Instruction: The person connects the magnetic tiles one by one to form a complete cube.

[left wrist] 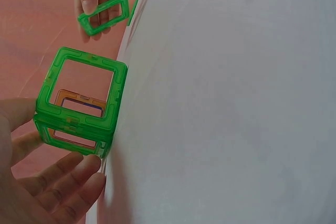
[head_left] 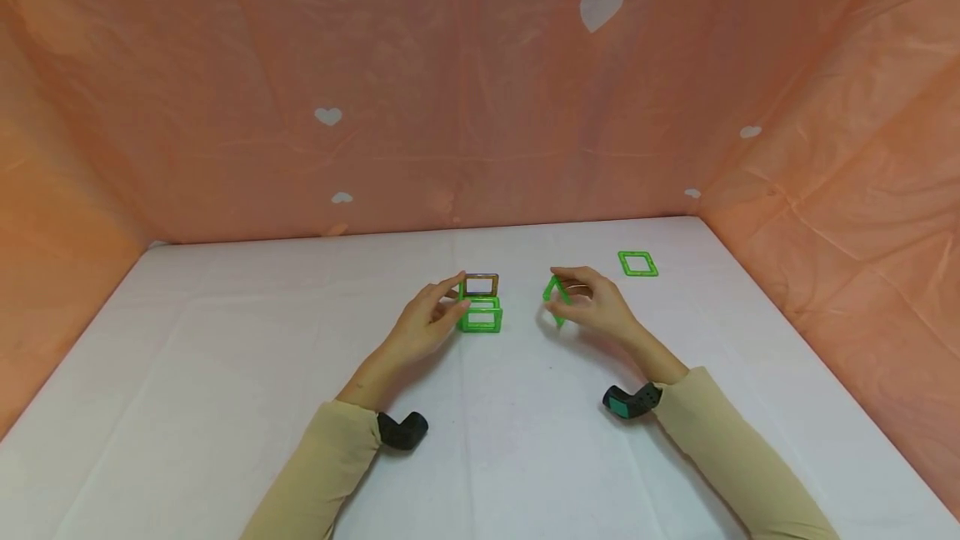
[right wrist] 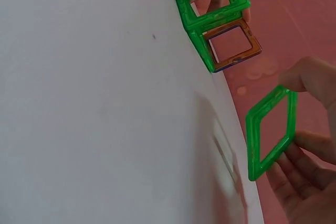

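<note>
In the head view, several green square magnetic tiles form a small box (head_left: 481, 322) on the table, with an orange-brown magnetic tile (head_left: 491, 284) standing at its back. My left hand (head_left: 424, 323) holds the box at its left side, index finger near the upper back and thumb at the front. To the right, my right hand (head_left: 596, 307) pinches a single green square tile (right wrist: 253, 145) between thumb and fingers, tilted and raised over the table. A gap separates this tile from the box. The left wrist view shows the green frames (left wrist: 89, 116) joined edge to edge, with fingertips against them.
Another green tile (head_left: 638, 273) lies flat at the back right of the white-covered table (head_left: 225, 357). An orange cloth (head_left: 450, 107) with pale hearts hangs behind and at the sides. Each wrist bears a black camera (head_left: 405, 432) by its beige sleeve.
</note>
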### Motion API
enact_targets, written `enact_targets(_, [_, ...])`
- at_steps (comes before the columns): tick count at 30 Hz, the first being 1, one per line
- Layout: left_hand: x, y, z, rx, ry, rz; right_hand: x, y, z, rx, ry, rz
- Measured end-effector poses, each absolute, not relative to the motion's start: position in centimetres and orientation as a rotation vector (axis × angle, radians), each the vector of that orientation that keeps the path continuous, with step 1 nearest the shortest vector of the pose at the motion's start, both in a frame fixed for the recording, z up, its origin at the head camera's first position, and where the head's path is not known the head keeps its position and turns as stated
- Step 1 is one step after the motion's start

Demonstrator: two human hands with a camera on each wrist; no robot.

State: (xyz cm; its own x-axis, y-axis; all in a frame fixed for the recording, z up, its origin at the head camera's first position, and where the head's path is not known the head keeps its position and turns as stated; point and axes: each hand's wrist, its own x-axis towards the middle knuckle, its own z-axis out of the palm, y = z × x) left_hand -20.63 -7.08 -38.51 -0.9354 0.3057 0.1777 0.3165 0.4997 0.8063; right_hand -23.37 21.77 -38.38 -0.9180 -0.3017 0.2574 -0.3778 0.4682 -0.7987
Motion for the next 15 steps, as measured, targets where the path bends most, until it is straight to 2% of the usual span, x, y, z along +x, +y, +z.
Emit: enact_targets(15, [-20.7, -7.0, -38.6, -0.557, -2.712, -1.451, -23.9, 20.2, -39.0, 0.702, -2.497, 1.624])
